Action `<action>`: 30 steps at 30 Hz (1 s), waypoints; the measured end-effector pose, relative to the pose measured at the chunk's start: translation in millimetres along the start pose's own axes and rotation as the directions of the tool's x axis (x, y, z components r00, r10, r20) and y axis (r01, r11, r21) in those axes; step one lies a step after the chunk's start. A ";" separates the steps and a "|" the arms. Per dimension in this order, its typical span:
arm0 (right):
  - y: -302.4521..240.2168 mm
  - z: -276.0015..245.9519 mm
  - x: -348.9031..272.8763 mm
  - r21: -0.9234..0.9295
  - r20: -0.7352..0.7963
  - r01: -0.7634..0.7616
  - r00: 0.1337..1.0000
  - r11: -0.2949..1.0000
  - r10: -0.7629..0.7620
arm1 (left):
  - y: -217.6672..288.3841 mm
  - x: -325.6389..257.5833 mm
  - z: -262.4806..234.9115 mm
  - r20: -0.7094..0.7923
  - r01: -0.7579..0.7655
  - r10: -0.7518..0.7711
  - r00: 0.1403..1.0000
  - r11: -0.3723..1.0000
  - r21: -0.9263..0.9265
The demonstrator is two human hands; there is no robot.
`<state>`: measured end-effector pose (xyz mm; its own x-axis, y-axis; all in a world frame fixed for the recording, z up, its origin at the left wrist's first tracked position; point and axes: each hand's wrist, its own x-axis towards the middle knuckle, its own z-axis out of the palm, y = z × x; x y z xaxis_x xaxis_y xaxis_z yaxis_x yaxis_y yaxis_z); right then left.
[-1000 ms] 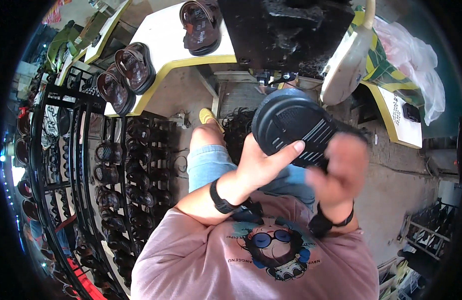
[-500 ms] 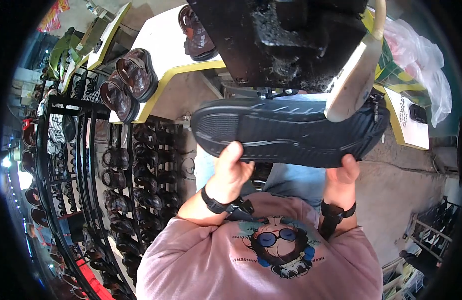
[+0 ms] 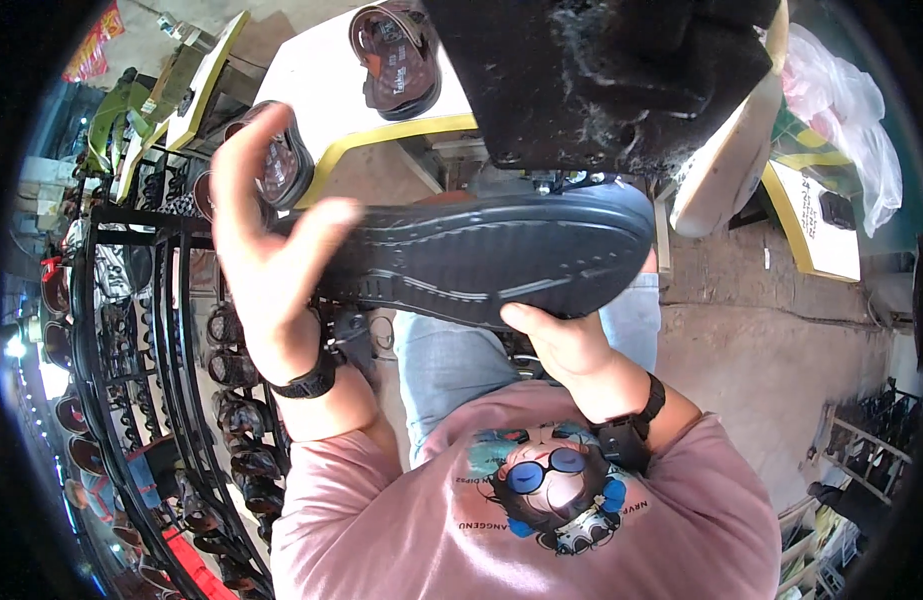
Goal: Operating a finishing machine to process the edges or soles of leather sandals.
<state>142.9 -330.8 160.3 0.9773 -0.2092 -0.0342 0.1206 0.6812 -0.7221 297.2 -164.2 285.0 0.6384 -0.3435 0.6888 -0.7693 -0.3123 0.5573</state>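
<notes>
A long black shoe sole lies crosswise in front of me, its ribbed underside facing up; any upper beneath it is hidden. My right hand grips its near edge toward the right end, thumb on the underside and fingers out of sight below. At the other end, my left hand is raised and slightly blurred, thumb and fingers spread wide, partly covering that end. Whether the palm touches the sole I cannot tell. Just beyond the sole hangs a black, dusty machine part with a smooth cream-coloured foot-shaped piece on its right.
Brown sandals stand on a white table with a yellow edge. To the left, a black rack carries many sandals. A white board with a small black object and a clear plastic bag sit at the right.
The sole has shifted left, away from the cream-coloured piece. My left hand has let go, moved up and left, and spread its fingers. My right hand has moved left with the sole.
</notes>
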 end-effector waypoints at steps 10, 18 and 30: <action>-18.9 2.2 5.6 -0.248 0.009 0.012 1.000 0.969 -0.010 | 1.9 -62.5 38.3 0.385 0.410 -0.281 0.879 0.858 -0.310; -101.0 2.4 19.7 -0.856 0.088 0.219 0.955 0.468 -0.284 | 23.6 -113.8 96.5 0.357 0.482 -0.324 0.876 0.597 -0.641; -91.4 -9.1 20.2 -0.923 0.373 0.333 0.649 -0.193 -0.663 | 38.4 -120.8 107.1 0.372 0.524 -0.435 0.820 0.307 -0.795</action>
<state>150.0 -403.7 219.3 0.6190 -0.3262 0.7145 0.1410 -0.8487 -0.5097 193.0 -229.6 173.6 0.8669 -0.4754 0.1496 0.0794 0.4282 0.9002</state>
